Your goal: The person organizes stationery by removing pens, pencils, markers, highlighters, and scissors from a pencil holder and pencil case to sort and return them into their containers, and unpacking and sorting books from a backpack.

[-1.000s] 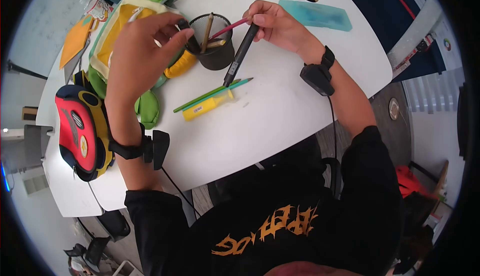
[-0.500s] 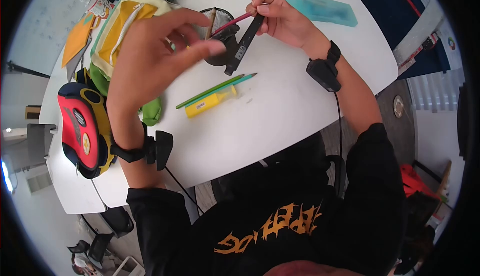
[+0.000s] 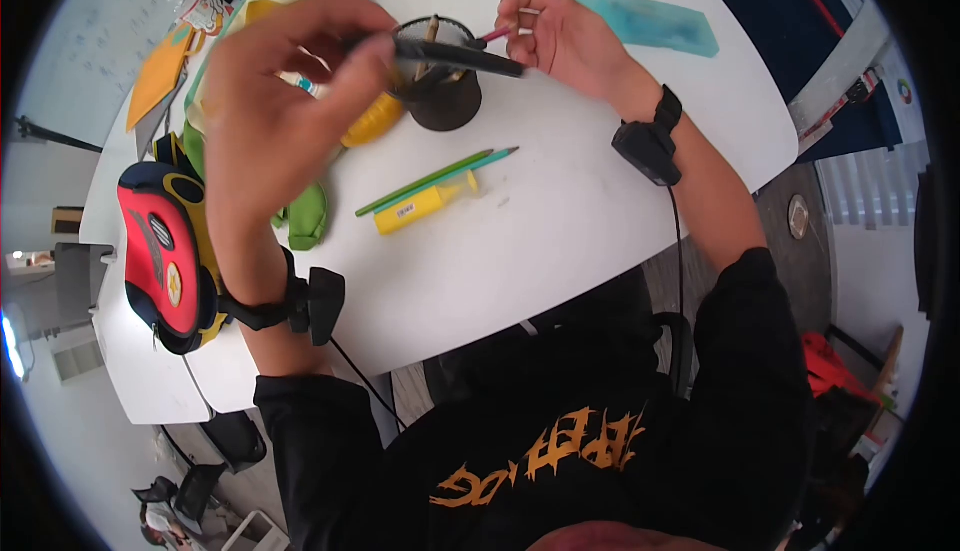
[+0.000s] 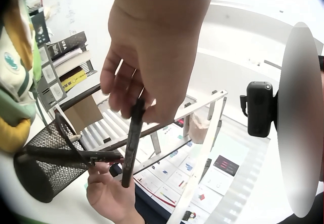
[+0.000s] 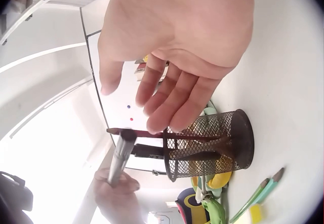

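My left hand [image 3: 290,101] pinches a black marker [image 3: 460,55] that points right across the top of the black mesh cup [image 3: 445,106]; in the left wrist view this marker [image 4: 132,148] hangs down from the fingertips. Another black marker [image 5: 148,151] stands in the cup with a wooden pencil [image 3: 432,29] and a pink pencil [image 3: 497,34]. My right hand [image 3: 580,51] is beside the cup with loosely bent fingers and no marker in its grip. The right wrist view shows its fingertips by the cup's rim; whether they touch the pink pencil I cannot tell.
On the white table [image 3: 500,251] lie green [image 3: 430,181] and teal pencils with a yellow highlighter [image 3: 410,213]. A blue translucent case [image 3: 650,26] is at the back right. At the left are a red pouch [image 3: 160,251] and a green and yellow bag [image 3: 305,216].
The right hand has let go of the black marker it held, and its fingers have loosened. The left hand, which was beside the cup with spread fingers, now pinches a marker.
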A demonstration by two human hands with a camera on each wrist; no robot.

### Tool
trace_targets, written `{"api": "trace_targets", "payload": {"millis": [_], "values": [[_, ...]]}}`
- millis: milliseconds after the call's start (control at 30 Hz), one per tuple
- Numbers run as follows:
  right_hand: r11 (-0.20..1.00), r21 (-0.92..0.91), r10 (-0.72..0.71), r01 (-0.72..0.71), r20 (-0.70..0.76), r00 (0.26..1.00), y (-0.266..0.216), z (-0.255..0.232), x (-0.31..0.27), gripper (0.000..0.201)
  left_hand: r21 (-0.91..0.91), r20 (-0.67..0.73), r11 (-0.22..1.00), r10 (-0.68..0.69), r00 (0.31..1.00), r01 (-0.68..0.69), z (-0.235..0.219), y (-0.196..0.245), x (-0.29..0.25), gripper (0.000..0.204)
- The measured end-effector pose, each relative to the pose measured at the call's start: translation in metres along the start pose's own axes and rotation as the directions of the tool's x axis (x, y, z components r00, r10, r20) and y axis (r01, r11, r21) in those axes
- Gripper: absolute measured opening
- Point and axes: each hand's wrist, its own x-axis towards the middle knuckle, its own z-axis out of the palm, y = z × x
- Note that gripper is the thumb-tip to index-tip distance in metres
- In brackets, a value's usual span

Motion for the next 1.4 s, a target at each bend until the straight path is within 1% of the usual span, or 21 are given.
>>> {"api": "trace_targets", "payload": {"millis": [33, 100, 167, 200, 233, 267, 300, 367, 433, 500, 567, 600, 700, 767, 800, 933, 1033, 1100, 1167, 1233, 1400], "values": [[1.000, 0.011, 0.008, -0.008, -0.003, 1.000, 0.004, -0.004, -0.001, 0.040, -0.017, -0.059, 0.999, 0.046, 0.997, -0.047, -0.004, -0.005, 0.001, 0.013], [0.989, -0.146, 0.029, -0.030, -0.005, 1.000, -0.001, -0.013, 0.004, 0.041, -0.048, -0.184, 0.998, 0.025, 0.983, -0.035, -0.006, 0.003, 0.001, 0.013], [0.973, -0.232, 0.002, -0.012, -0.046, 0.999, 0.000, -0.009, 0.003, 0.036, -0.026, -0.219, 0.998, 0.049, 0.974, -0.056, -0.011, -0.003, 0.003, 0.014], [0.837, -0.546, -0.063, -0.013, -0.121, 0.991, 0.003, -0.001, 0.003, 0.032, -0.011, -0.249, 0.998, 0.063, 0.967, -0.067, -0.011, -0.006, 0.004, 0.015], [0.608, -0.793, -0.145, -0.050, -0.172, 0.974, 0.008, 0.003, 0.001, 0.029, -0.013, -0.249, 0.998, 0.059, 0.967, -0.064, -0.010, -0.008, 0.004, 0.015], [0.612, -0.789, -0.136, -0.056, -0.175, 0.975, 0.012, 0.005, -0.003, 0.029, 0.012, -0.205, 1.000, 0.012, 0.979, -0.009, -0.008, -0.005, 0.005, 0.016], [0.535, -0.845, -0.129, -0.019, -0.103, 0.986, 0.016, 0.008, -0.006, 0.027, 0.039, -0.160, 0.998, -0.040, 0.986, 0.047, -0.006, -0.005, 0.004, 0.017], [0.362, -0.928, -0.109, 0.088, 0.051, 0.993, 0.017, 0.014, -0.006, 0.024, 0.051, -0.119, 0.998, -0.042, 0.992, 0.048, 0.001, -0.016, 0.003, 0.018], [0.330, -0.937, -0.047, 0.117, 0.107, 0.993, 0.014, 0.019, -0.008, 0.024, 0.171, -0.006, 0.985, -0.027, 1.000, 0.028, 0.006, -0.021, 0.004, 0.018], [0.300, -0.944, 0.021, 0.139, 0.152, 0.988, 0.009, 0.024, -0.010, 0.025, 0.218, -0.003, 0.975, -0.050, 0.999, 0.050, 0.009, -0.024, 0.006, 0.020], [0.294, -0.946, 0.161, 0.139, 0.193, 0.968, 0.006, 0.031, -0.014, 0.030, 0.321, 0.071, 0.945, -0.091, 0.993, 0.063, 0.012, -0.030, 0.004, 0.021], [0.243, -0.961, 0.220, 0.128, 0.183, 0.958, 0.002, 0.036, -0.015, 0.032, 0.322, 0.077, 0.944, -0.102, 0.992, 0.072, 0.014, -0.033, 0.002, 0.021], [0.246, -0.941, 0.155, 0.231, 0.274, 0.949, 0.008, 0.034, -0.015, 0.034, 0.349, 0.085, 0.936, -0.090, 0.992, 0.055, 0.013, -0.037, 0.004, 0.022], [0.273, -0.938, 0.184, 0.212, 0.267, 0.946, 0.006, 0.035, -0.014, 0.031, 0.426, 0.156, 0.896, -0.209, 0.965, 0.125, 0.015, -0.040, 0.003, 0.024], [0.263, -0.938, 0.197, 0.226, 0.281, 0.939, 0.006, 0.036, -0.014, 0.030, 0.431, 0.171, 0.895, -0.201, 0.964, 0.110, 0.015, -0.044, 0.005, 0.025], [0.258, -0.934, 0.205, 0.249, 0.305, 0.930, 0.012, 0.039, -0.014, 0.020, 0.445, 0.175, 0.890, -0.201, 0.964, 0.104, 0.011, -0.037, 0.003, 0.029], [0.235, -0.947, 0.198, 0.221, 0.269, 0.943, 0.007, 0.040, -0.015, 0.019, 0.452, 0.102, 0.891, -0.098, 0.990, 0.042, 0.007, -0.038, 0.006, 0.032], [0.215, -0.956, 0.197, 0.202, 0.245, 0.949, 0.004, 0.035, -0.015, 0.020, 0.389, 0.103, 0.905, -0.229, 0.968, 0.172, 0.002, -0.033, 0.005, 0.034], [0.212, -0.960, 0.208, 0.183, 0.227, 0.952, 0.006, 0.034, -0.019, 0.020, 0.426, 0.122, 0.883, -0.273, 0.954, 0.198, 0.000, -0.035, 0.002, 0.035], [0.150, -0.980, 0.247, 0.128, 0.163, 0.955, -0.003, 0.033, -0.017, 0.020, 0.323, 0.072, 0.936, -0.168, 0.983, 0.136, -0.002, -0.038, 0.004, 0.036], [0.138, -0.979, 0.278, 0.147, 0.181, 0.943, -0.006, 0.035, -0.019, 0.021, 0.180, 0.120, 0.974, -0.164, 0.979, 0.141, -0.012, -0.048, 0.009, 0.033]]}}
